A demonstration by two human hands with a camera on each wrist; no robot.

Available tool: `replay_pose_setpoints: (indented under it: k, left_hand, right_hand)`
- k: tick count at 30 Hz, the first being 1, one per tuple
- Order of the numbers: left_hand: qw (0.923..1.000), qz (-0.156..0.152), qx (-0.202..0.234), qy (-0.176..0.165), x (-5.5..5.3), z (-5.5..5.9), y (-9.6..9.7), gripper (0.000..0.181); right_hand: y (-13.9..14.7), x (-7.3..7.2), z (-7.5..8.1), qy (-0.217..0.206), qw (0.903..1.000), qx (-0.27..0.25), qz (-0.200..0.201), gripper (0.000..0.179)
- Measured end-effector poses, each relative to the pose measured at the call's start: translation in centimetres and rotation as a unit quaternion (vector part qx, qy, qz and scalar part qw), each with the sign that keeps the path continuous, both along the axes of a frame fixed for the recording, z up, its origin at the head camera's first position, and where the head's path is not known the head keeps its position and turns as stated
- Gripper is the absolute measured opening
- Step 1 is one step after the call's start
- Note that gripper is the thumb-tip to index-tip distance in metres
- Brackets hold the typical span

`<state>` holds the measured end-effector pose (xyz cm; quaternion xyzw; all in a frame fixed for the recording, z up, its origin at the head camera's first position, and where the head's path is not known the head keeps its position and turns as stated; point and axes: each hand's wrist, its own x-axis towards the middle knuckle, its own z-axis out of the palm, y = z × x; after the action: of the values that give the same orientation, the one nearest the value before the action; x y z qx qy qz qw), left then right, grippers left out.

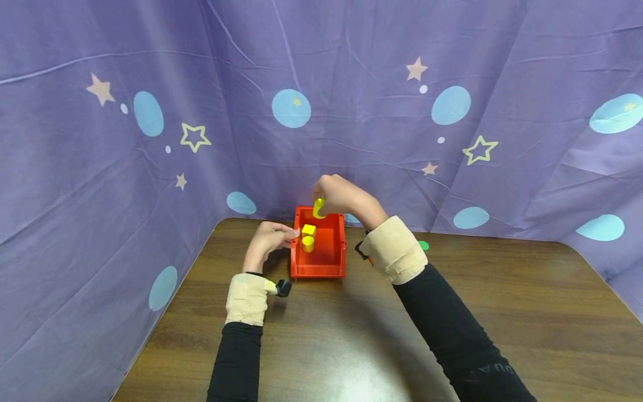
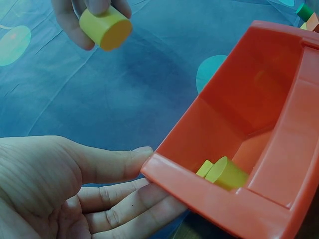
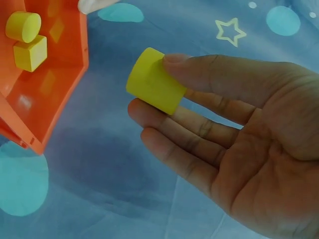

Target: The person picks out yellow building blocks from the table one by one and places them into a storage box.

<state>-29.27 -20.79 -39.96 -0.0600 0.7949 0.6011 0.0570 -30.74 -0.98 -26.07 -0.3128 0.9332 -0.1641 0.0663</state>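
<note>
A red plastic bin (image 1: 317,271) stands on the table near the curtain. My left hand (image 1: 270,240) pinches the rim of its left side wall, thumb on top and fingers against the outside, as the left wrist view shows. Over the far end of the bin, my right hand (image 1: 342,195) holds a yellow cylinder block (image 3: 155,82) between thumb and fingers, raised above the rim. Inside the bin, a yellow cube (image 3: 32,54) and another yellow cylinder (image 1: 308,244) sit side by side along the left wall.
A purple patterned curtain (image 1: 351,139) hangs right behind the bin and along the left side of the wooden table (image 1: 311,335). Partly hidden by the right wrist, a green piece (image 1: 423,245) and an orange piece (image 1: 370,261) lie to the right of the bin.
</note>
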Motion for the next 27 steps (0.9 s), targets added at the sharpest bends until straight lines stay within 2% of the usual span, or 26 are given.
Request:
replay_pose_setpoints:
  k: [8,13,17,22,27]
  left_hand:
    - [0.9999,-0.001,-0.01,-0.006,0.1,0.0,-0.2,0.035]
    - [1.0,-0.001,-0.006,-0.003,0.1,-0.1,-0.1,0.034]
    - [1.0,0.003,-0.008,-0.004,0.1,-0.1,-0.1,0.033]
    - [0.9999,0.001,-0.01,-0.006,0.0,0.0,-0.1,0.032]
    - [0.9999,-0.002,-0.013,-0.003,0.0,0.0,-0.1,0.032]
  right_hand:
    - [-1.5,-0.2,-1.3,-0.01,0.9994,0.032,-0.01,0.022]
    - [-2.1,-0.1,-2.0,-0.029,0.9985,0.045,-0.009,0.016]
    - [-2.6,-0.7,-2.7,-0.048,0.9965,0.067,-0.016,0.01]
    - [-3.3,-1.2,-3.5,-0.071,0.9921,0.099,-0.027,0.019]
    - [-4.1,-1.4,-4.1,-0.078,0.99,0.116,-0.022,0.021]
